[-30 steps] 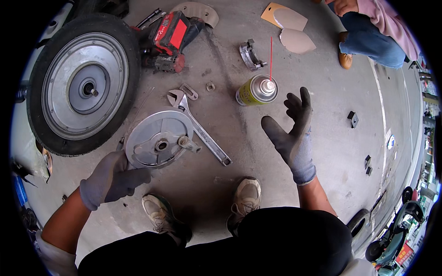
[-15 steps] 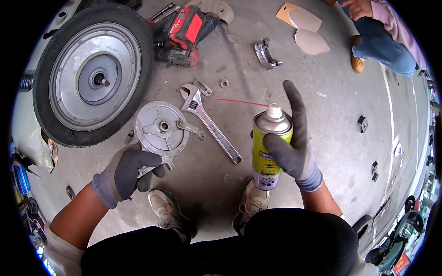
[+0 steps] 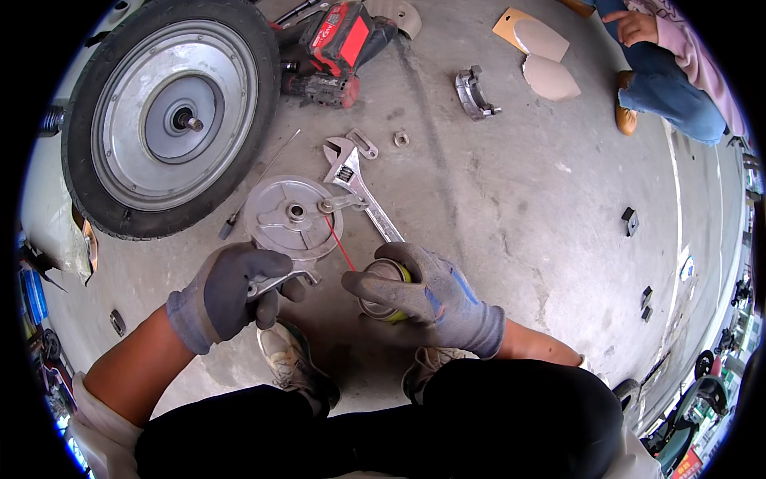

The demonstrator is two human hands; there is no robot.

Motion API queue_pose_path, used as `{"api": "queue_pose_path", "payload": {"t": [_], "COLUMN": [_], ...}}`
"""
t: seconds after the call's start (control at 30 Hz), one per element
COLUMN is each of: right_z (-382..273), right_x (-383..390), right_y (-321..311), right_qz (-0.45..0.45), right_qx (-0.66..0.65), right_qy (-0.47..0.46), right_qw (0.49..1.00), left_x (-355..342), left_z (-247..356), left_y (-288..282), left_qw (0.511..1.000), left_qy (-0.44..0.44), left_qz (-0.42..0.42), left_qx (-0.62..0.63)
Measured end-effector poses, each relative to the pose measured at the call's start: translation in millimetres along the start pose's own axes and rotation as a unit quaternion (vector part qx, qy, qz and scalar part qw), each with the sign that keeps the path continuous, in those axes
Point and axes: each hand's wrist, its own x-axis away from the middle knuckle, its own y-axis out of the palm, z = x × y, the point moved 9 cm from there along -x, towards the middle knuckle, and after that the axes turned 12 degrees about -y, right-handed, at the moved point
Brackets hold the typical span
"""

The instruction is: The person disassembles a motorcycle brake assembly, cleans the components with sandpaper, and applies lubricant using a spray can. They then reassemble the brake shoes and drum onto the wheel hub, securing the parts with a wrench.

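Observation:
My left hand [image 3: 239, 287], in a grey work glove, is closed round an arm on the lower edge of a round metal brake plate [image 3: 271, 219]. The plate faces up, with a hub hole in its middle and a small lever [image 3: 341, 203] at its right side. My gloved right hand [image 3: 451, 299] is wrapped round a green spray can [image 3: 375, 307] tilted toward the plate, its index finger over the top. A thin red straw [image 3: 339, 242] runs from the can's nozzle, its tip near the lever's pivot. The fingers cover much of the can.
Behind the plate lie an adjustable wrench [image 3: 363, 191], a slotted metal piece [image 3: 364, 144], a nut [image 3: 400, 139] and a thin screwdriver [image 3: 228, 227]. A tyred wheel [image 3: 124, 112], a red-black power tool [image 3: 339, 40] and brake shoes [image 3: 474, 94] lie farther off. Another person's hand [image 3: 637, 28] shows at far right.
My right hand has brought the spray can left and tipped it, so the straw now points at the brake plate's lever. The view has shifted slightly; my left hand keeps its hold.

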Motion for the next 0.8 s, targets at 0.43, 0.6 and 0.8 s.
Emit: {"api": "queue_pose_path", "payload": {"t": [0.43, 0.6, 0.8], "right_z": [-3.8, -5.4, -5.8], "right_x": [-4.5, -6.8, -6.1], "right_y": [-2.6, -0.3, 2.5], "right_qz": [0.022, 0.010, -0.003], "right_qx": [0.029, 0.030, 0.038], "right_qy": [-0.015, -0.020, -0.021], "right_qw": [0.999, 0.999, 0.999], "left_x": [5.2, 4.7, 3.7], "left_z": [5.8, 0.6, -0.1], "left_y": [10.3, 9.5, 9.1], "left_qw": [0.997, 0.999, 0.999], "left_qy": [0.001, -0.022, -0.023], "left_qz": [-0.015, -0.018, -0.024], "left_qx": [-0.072, -0.034, -0.043]}}
